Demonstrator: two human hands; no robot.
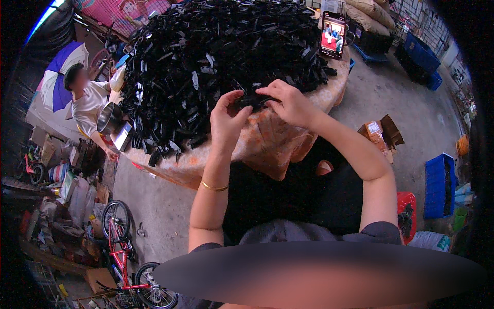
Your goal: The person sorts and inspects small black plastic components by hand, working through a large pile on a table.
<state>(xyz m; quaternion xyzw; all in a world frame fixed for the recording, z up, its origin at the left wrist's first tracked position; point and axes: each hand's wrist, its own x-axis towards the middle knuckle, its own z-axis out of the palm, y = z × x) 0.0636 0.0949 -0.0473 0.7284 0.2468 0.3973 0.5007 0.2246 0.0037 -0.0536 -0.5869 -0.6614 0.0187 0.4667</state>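
A large heap of small, glossy black pieces [206, 62], seemingly plastic, covers the table. At its near edge, my left hand [229, 116] pinches one end of a dark, narrow black piece [253, 100] between thumb and fingers. The other end is in the curled fingers of my right hand [289, 104]. The piece blends into the heap behind it, so its exact kind cannot be made out. Beneath my hands hangs an orange-and-white patterned tablecloth [265, 136].
A phone [333, 36] stands upright at the table's far right. Another person [92, 100] works at the left, beside a metal bowl [108, 118]. A red bicycle [121, 257] lies lower left. A cardboard box [378, 136] and a blue crate [439, 185] are at the right.
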